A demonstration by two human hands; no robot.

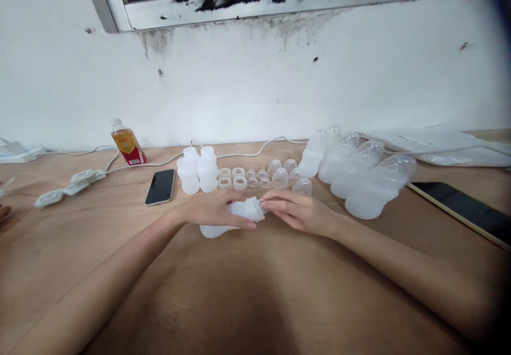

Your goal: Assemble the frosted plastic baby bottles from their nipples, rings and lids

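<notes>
A white translucent baby bottle [238, 208] lies tilted in front of me, its neck pointing right. My left hand [213, 208] is wrapped around its body. At the mouth of the bottle, the fingers of my right hand [297, 211] are pinched on a clear bottle nipple [264, 205], mostly hidden by the fingertips. Just behind my hands stand rows of white collar rings [239, 182], clear nipples [252, 181] and clear dome caps [279, 178]. Several open bottle bodies [198, 171] stand behind my left hand.
Capped baby bottles [367, 184] stand at right, near a dark phone [467, 211]. Another phone [160, 187], a drink bottle [128, 143], a white cable [255, 154] and small white packets [64, 191] occupy the left and back. Part of another person's hand [3, 211] shows at far left.
</notes>
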